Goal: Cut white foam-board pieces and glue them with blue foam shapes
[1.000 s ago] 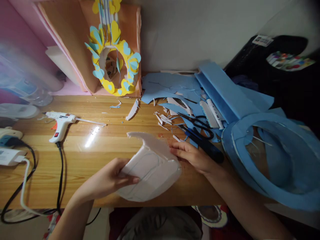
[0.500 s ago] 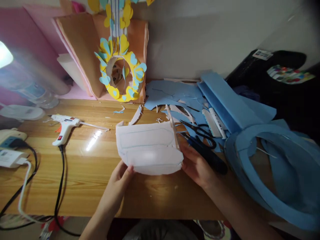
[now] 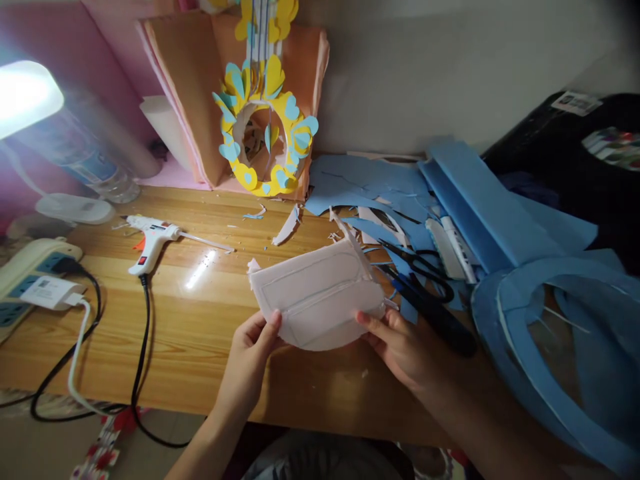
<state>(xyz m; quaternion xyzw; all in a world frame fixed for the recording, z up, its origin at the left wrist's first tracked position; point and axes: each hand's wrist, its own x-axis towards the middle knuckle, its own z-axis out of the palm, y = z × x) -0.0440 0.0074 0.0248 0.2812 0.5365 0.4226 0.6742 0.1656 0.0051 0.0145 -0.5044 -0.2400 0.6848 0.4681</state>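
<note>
Between my two hands is a white foam sheet piece point(image 3: 320, 290) with outlined shapes drawn on it and a rounded lower edge. My left hand point(image 3: 257, 340) pinches its lower left edge, thumb on top. At the lower right edge, my right hand point(image 3: 393, 340) grips it the same way, fingers underneath and hidden. Narrow strips stick up at the sheet's upper corners. Just beyond my right hand lie black scissors point(image 3: 417, 263) and a dark-handled tool point(image 3: 440, 317).
A white glue gun point(image 3: 153, 243) lies left, its cord running toward a power strip point(image 3: 30, 273). Blue foam sheets point(image 3: 365, 180) and a blue ring point(image 3: 525, 333) fill the right side. Behind stands a yellow flower-trimmed ring point(image 3: 270, 147) against an orange box. White scraps point(image 3: 287, 225) lie about.
The white sheet has tilted, its right side now higher. My right thumb has come onto its top face, and my left thumb sits further up. The whole view has shifted slightly left.
</note>
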